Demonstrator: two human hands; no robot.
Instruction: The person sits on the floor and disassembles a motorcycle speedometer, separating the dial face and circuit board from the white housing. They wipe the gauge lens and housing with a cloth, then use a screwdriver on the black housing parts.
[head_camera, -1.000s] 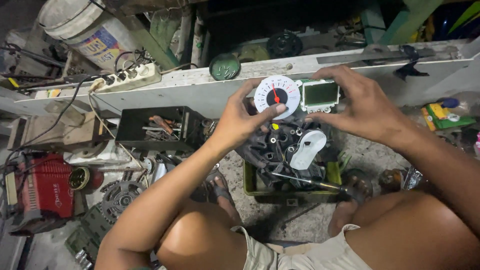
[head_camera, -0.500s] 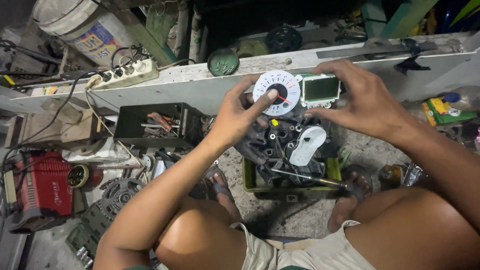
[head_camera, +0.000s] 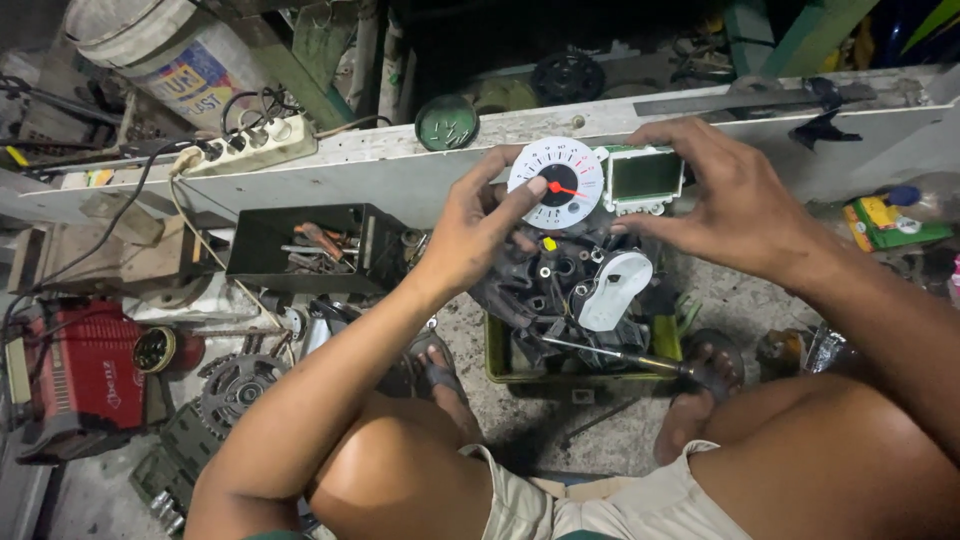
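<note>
Since a second ago, both hands and the motorcycle instrument cluster (head_camera: 590, 230) they hold have risen slightly toward the long white board (head_camera: 400, 175) that spans the scene, and the left thumb now lies across the dial face.

That dark plastic cluster hangs in the air above the gritty concrete floor (head_camera: 560, 420), between the person's knees. It has a round white speedometer dial (head_camera: 556, 182) with a red needle at its top left, a rectangular greenish display screen (head_camera: 645, 176) in a white frame beside it, and a white plastic tab lower down.

The right hand (head_camera: 735, 205) wraps the screen side, fingers curled over its top edge. The left hand (head_camera: 480, 225) grips the dial side.

Below the cluster, a yellow-green plastic tray (head_camera: 500, 362) sits on the floor with a long metal screwdriver (head_camera: 610, 355) laid across it. To the left, an open black metal box (head_camera: 300, 245) holds mixed hand tools. A small round green lid (head_camera: 447, 122) with screws in it rests on the board.
</note>
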